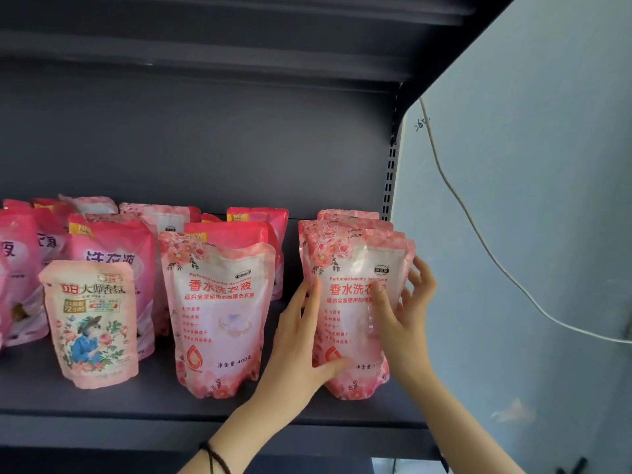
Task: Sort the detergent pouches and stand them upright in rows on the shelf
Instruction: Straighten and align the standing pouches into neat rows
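The step in hand looks to be squaring up the front pouch (pixel 349 319) of the row nearest the shelf's right end. It stands between the two hands on the shelf (pixel 154 401), just ahead of its row (pixel 345 227) of like pouches.

The left hand (pixel 301 336) lies flat along the pouch's left edge, fingers straight and together, thumb spread across the lower front. The right hand (pixel 407 309) pinches the right edge, thumb on the printed face and fingers (pixel 422 278) curled round behind.

To do it well, press the base down until the gusset sits flat, then nudge the top back so it leans lightly on the pouch behind. Let go with the right hand first, since the left steadies the bottom. The soft liquid fill will probably slump if it is freed while tilted.

The pouch is pale pink with a rose pattern at its corners, a whitish middle and red lettering. It is upright and faces forward. A matching pouch (pixel 219 313) stands apart, left of the left hand. Beyond that are a smaller pouch (pixel 92 323) with a figure among flowers and darker pink pouches (pixel 113 248), still mixed.
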A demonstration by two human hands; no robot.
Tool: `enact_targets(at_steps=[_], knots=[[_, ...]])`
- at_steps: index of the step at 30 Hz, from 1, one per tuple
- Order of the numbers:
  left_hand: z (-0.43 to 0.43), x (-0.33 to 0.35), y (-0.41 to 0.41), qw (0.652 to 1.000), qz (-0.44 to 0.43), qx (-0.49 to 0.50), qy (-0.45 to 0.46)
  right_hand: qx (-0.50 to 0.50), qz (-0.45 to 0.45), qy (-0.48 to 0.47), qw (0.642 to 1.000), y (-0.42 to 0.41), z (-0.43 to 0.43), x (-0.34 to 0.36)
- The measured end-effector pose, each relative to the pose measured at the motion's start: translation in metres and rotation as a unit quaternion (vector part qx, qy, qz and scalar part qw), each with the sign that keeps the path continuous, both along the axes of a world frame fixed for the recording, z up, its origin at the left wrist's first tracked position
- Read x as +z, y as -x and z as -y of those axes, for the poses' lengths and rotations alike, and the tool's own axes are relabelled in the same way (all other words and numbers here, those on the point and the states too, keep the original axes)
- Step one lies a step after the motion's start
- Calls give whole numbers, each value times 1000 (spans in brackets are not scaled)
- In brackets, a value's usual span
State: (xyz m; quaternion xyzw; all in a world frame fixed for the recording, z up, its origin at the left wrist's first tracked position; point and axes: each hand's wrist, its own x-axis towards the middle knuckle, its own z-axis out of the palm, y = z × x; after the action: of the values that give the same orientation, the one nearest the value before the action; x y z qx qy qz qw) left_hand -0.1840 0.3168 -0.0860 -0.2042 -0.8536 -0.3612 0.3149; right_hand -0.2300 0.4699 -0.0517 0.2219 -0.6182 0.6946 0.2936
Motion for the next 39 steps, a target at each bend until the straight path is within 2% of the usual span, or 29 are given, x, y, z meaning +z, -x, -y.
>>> enact_targets(at_steps=[3,7,10,14,17,20,23,26,28,31,35,39], knots=[[8,-2,-4,999,9,11,51,22,-26,-89,995,-10,-12,-21],[12,-10,-8,997,34,15,69,37,-5,-239,970,-17,-30,-48],[8,-11,-9,996,36,37,77,80,7,-283,956,-24,-30,-48],[9,-7,-3,992,17,67,110,40,1,-313,949,-22,-23,-42],[9,-2,-4,986,22,86,139,-16,31,-366,930,-24,-24,-38],[11,1,-13,980,26,99,168,-64,18,-412,909,-29,-29,-35],[17,17,-29,979,55,74,183,-187,-8,-483,855,-35,-36,-21],[28,48,-43,969,60,52,233,-290,-107,-523,794,-38,-43,10],[35,73,-47,952,28,63,297,-275,-123,-578,759,-46,-41,38],[44,101,-53,914,-32,88,395,-202,-88,-659,719,-57,-34,75],[67,122,-57,900,-93,70,420,-189,-115,-721,657,-64,-17,105],[97,154,-68,876,-168,116,437,-196,-184,-733,625,-70,3,136]])
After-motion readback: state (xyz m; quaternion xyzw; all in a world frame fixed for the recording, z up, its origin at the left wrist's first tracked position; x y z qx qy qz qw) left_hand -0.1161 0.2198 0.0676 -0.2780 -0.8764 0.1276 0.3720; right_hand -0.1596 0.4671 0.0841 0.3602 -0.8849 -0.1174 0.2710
